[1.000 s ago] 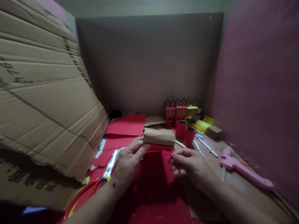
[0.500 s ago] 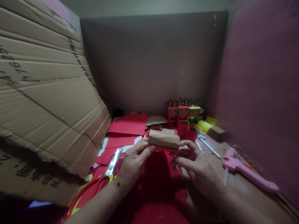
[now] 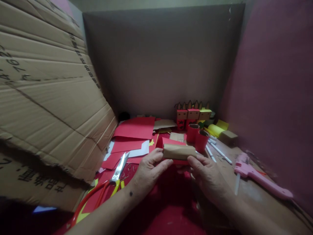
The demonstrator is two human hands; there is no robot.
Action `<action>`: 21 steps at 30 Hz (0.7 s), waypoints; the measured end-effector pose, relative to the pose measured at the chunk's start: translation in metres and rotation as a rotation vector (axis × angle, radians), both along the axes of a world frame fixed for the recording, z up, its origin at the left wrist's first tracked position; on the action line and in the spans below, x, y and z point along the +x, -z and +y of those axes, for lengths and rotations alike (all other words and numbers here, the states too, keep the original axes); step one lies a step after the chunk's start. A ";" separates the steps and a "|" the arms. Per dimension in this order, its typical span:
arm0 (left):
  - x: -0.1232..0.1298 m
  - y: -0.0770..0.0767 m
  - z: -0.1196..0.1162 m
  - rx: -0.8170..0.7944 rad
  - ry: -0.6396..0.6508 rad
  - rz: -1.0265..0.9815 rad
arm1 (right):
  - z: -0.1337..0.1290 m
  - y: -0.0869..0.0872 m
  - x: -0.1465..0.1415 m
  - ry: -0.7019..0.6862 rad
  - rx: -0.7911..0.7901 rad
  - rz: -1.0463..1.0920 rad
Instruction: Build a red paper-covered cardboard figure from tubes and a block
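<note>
Between my hands a brown cardboard tube (image 3: 179,151) lies sideways against a piece of red paper (image 3: 171,141), which shows behind and below it. My left hand (image 3: 154,166) pinches the left end, with the thumb along the lower edge. At the right end my right hand (image 3: 204,169) grips tube and paper, its thumb on the near side. Some fingertips are hidden behind the tube. Two red-covered tubes (image 3: 201,142) stand upright just beyond my right hand. Large scissors (image 3: 119,168) with red handles lie open to the left of my left hand.
A pink glue gun (image 3: 262,181) rests at right, near white pens (image 3: 220,153). Behind stand several red and yellow box-headed figures (image 3: 193,115). Red sheets (image 3: 137,129) are spread at back left. A big cardboard panel (image 3: 53,98) leans in from the left.
Both hands and the tube have shifted right and slightly down in view. My right hand's fingers, looser before, have closed on the right end. More red paper shows behind the tube.
</note>
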State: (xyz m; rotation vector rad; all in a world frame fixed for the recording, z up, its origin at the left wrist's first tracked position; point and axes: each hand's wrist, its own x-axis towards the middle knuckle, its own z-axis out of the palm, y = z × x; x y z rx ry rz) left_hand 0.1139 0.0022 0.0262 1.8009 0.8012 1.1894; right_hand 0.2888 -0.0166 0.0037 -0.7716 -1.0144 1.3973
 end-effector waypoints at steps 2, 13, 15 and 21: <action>-0.001 0.001 0.001 -0.008 -0.002 0.006 | 0.000 0.001 0.000 0.024 -0.020 -0.018; 0.000 0.005 0.001 -0.261 0.054 -0.110 | -0.001 -0.002 0.001 0.049 0.054 -0.186; 0.000 0.006 0.001 -0.289 0.067 -0.122 | 0.000 -0.001 0.002 0.026 0.120 -0.188; -0.002 0.008 0.002 -0.488 0.154 -0.187 | -0.001 -0.008 0.006 0.044 0.270 -0.273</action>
